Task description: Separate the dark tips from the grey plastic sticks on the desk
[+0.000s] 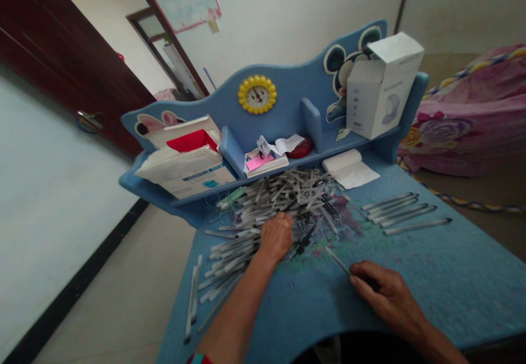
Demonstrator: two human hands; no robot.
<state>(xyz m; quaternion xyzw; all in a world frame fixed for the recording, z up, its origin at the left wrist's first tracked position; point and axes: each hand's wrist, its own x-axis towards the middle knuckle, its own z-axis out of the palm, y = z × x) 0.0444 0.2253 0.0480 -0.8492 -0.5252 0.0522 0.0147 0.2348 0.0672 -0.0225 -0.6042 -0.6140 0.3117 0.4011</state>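
Note:
A big heap of grey pen parts (279, 197) lies on the blue desk (452, 282) below its shelf. My left hand (276, 237) rests knuckles-up on the near edge of this heap, its fingers curled down into the parts; what they grip is hidden. My right hand (386, 293) is closed on a thin pen piece (337, 260) that points up-left toward the heap. A row of several finished pens (400, 210) lies side by side to the right.
The desk's shelf holds a white carton (380, 87), stacked booklets (189, 161), a notepad (263, 162) and a yellow clock (257, 95). A folded white cloth (349, 168) lies under the shelf. A bed with a pink quilt (472, 117) stands right, a dark door (61, 62) left.

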